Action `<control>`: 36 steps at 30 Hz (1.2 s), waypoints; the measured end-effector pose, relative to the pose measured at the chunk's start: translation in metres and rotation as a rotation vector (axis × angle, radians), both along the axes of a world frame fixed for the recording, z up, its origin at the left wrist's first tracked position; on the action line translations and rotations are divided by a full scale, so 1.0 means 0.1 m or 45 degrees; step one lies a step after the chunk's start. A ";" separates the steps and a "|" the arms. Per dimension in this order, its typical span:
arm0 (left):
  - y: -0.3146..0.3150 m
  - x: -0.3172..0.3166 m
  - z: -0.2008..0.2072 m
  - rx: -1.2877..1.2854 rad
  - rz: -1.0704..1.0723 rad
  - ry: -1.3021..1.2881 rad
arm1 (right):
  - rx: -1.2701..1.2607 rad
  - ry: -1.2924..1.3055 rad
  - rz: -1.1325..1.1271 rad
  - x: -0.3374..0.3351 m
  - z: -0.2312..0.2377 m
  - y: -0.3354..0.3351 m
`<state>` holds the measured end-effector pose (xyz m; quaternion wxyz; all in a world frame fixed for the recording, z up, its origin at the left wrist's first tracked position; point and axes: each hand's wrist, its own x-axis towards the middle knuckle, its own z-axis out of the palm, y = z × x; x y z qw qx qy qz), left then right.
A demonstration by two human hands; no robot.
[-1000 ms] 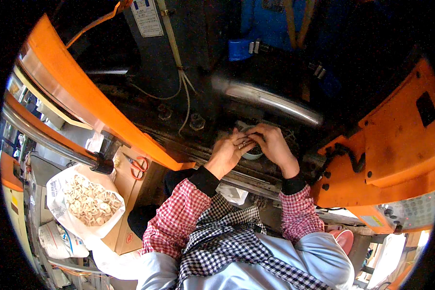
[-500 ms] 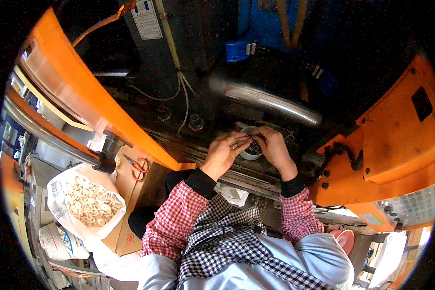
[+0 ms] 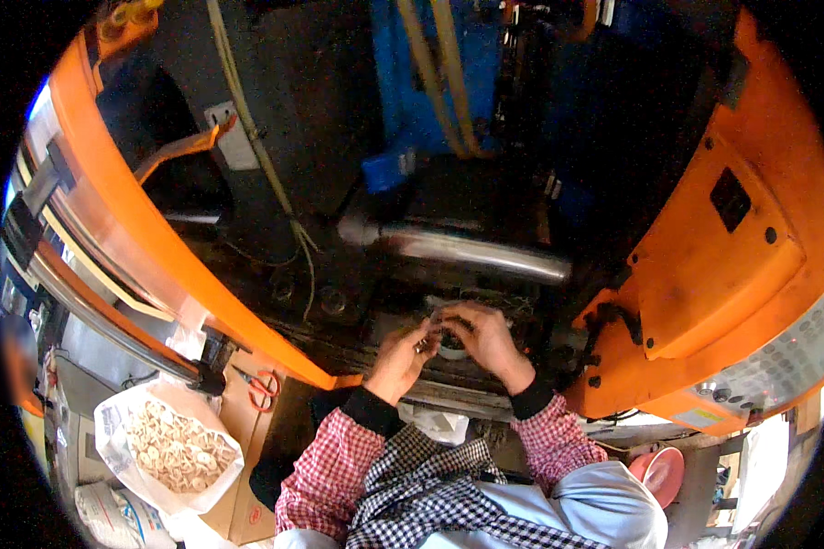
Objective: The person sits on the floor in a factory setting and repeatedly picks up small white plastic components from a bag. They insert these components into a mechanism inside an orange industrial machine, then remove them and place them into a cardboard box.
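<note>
Both of my hands meet over a small pale bowl point(image 3: 450, 351), which they partly cover; small dark pieces lie in it. My left hand point(image 3: 399, 360) is curled with its palm turned inward, and a few small dark metal pieces point(image 3: 421, 346) show at its fingers. Bent over from the other side, my right hand point(image 3: 487, 340) brings thumb and fingers together at the left fingertips. Whatever it pinches is too small and blurred to make out.
Beyond my hands lies a shiny metal bar point(image 3: 476, 253) inside the dark machine. Orange guards point(image 3: 220, 284) flank it, with a control panel point(image 3: 769, 366) at right. On the left are a white bag of beige plastic parts point(image 3: 176, 448) and red-handled scissors point(image 3: 264, 392). A pink bowl point(image 3: 661, 474) stands lower right.
The view has tilted, so the machine and hands sit lower in the picture. My right hand has come closer to the left, and their fingertips now meet above the bowl.
</note>
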<state>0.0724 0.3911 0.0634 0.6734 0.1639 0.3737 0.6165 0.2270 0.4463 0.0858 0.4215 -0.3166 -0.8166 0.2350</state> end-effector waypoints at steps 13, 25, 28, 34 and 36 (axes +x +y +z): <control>-0.31 -0.40 0.15 0.066 -0.005 -0.043 | 0.328 -0.231 0.181 -0.46 0.18 -0.23; -0.80 -0.43 -0.02 0.285 0.199 1.122 | -0.503 1.075 0.135 -1.12 1.27 1.34; -0.94 -0.39 -0.19 0.500 0.210 1.744 | -0.367 1.278 0.205 -1.35 1.24 2.42; -1.26 -0.42 -0.02 0.164 -0.102 1.054 | -0.615 1.518 -0.037 -1.70 1.82 3.33; -1.31 -0.36 0.37 -0.198 -0.044 -0.098 | -0.603 1.441 -0.303 -1.85 1.97 3.32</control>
